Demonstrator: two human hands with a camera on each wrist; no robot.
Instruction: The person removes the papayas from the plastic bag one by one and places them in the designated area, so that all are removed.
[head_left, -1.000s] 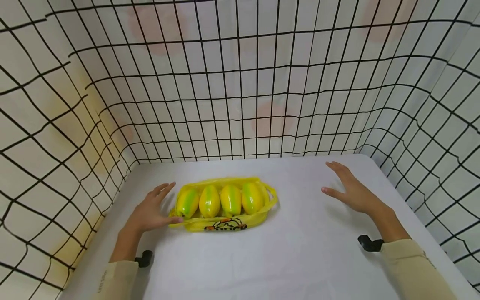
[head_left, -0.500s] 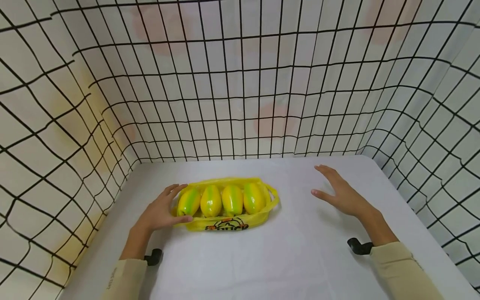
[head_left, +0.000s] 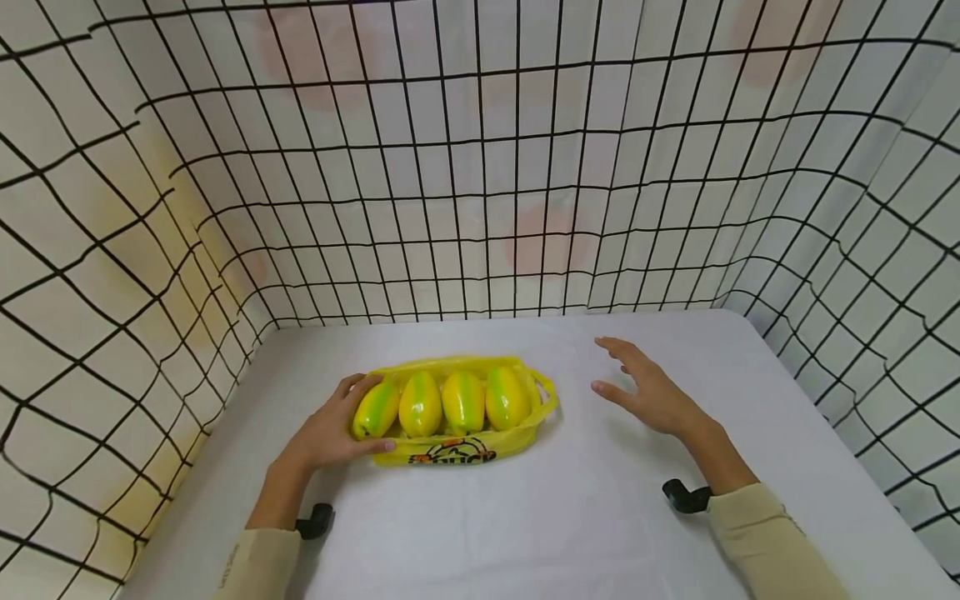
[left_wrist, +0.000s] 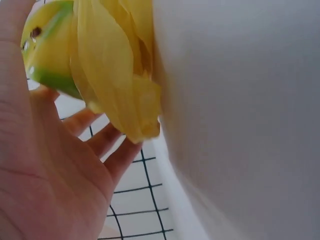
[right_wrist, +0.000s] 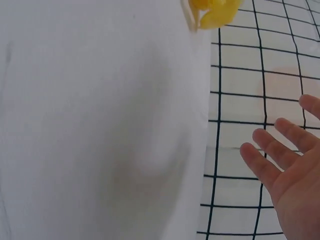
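Observation:
A yellow plastic bag [head_left: 517, 437] lies on its side on the white table, its mouth spread wide and a handle loop at its right end. Black and orange print marks its near side. Several glossy yellow-green, mango-like fruits [head_left: 420, 404] sit in a row inside. My left hand [head_left: 330, 433] spans the bag's left end, thumb along the near side and fingers at the far side, close around the leftmost fruit [left_wrist: 50, 47]. Its fingers look relaxed against the bag [left_wrist: 115, 65]. To the right of the bag, my right hand [head_left: 656, 396] hovers with fingers extended, touching nothing.
The white cloth-covered table [head_left: 480, 533] ends at a black wire grid [head_left: 487, 200] that rises at the back and along both sides. White sheeting with faint pinkish patches stands behind the wires. A black wrist camera [head_left: 686, 497] sits on each wrist.
My left hand has moved right, from beside the bag's left end to around it. My right hand has come left, nearer the bag. The bag and fruits have barely moved.

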